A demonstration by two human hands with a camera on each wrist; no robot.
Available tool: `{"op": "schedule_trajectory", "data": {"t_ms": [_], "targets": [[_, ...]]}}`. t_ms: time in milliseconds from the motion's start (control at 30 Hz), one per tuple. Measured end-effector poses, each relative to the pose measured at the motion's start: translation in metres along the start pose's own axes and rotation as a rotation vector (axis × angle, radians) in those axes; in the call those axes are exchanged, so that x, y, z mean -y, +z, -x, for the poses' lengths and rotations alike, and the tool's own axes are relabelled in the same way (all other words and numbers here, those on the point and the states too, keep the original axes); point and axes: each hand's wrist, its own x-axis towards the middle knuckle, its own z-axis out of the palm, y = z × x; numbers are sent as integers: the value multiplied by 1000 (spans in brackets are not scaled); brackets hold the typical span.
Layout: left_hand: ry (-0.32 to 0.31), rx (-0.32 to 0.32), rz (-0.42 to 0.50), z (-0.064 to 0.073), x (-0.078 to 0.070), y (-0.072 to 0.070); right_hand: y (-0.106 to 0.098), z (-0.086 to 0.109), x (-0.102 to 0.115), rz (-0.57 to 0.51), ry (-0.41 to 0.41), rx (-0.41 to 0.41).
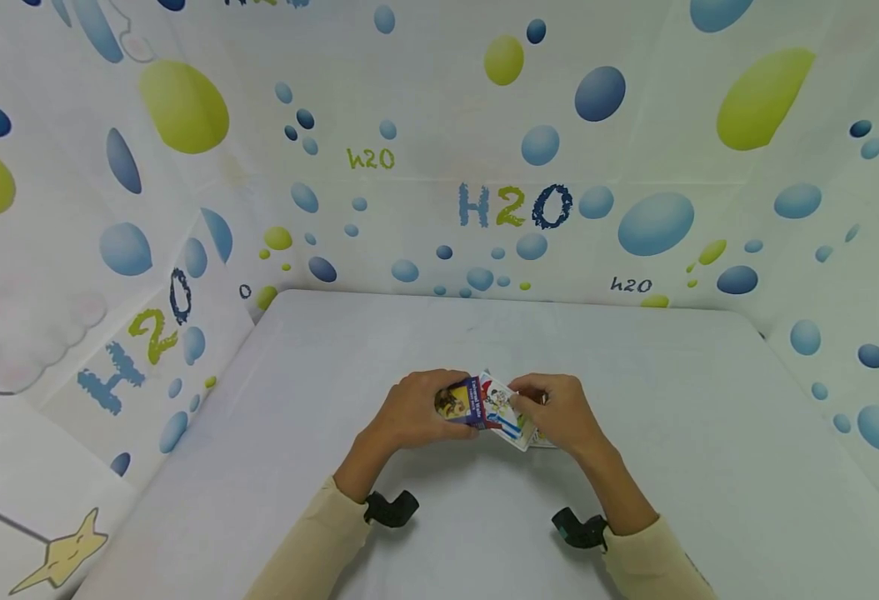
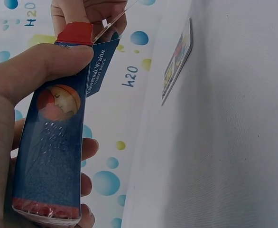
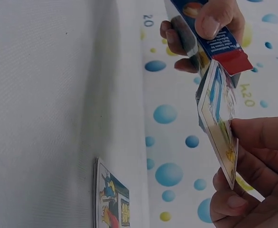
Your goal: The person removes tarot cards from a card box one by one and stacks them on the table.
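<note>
My left hand [image 1: 415, 410] grips a small blue tarot card box [image 2: 53, 147], with the thumb on one narrow side and the fingers wrapped round behind. The box reads "Universal Waite Tarot Deck", and its red end flap [image 3: 233, 61] stands open. At that end my right hand [image 1: 562, 410] pinches an illustrated tarot card [image 3: 219, 104] between thumb and fingers. One end of this card is at the mouth of the box; whether part is still inside I cannot tell. Below, a small stack of tarot cards [image 3: 111, 199] lies face up on the table.
A white-covered table [image 1: 319, 350] spreads under both hands. Behind it and at the sides hangs a white sheet [image 1: 439, 100] printed with blue and green drops and "H2O" lettering. Dark wrist mounts [image 1: 392, 508] sit at both cuffs.
</note>
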Motion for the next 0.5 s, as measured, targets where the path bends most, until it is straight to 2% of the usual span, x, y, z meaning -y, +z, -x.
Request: {"op": "schedule_trajectory", "data": {"t_ms": [133, 300, 500], "targets": [[-4, 5, 4, 0, 0, 0, -4, -1, -1, -23, 3, 32], [-4, 7, 13, -2, 0, 1, -7, -2, -8, -63, 47, 60], [-17, 12, 8, -2, 0, -1, -10, -4, -18, -177, 115, 72]]}}
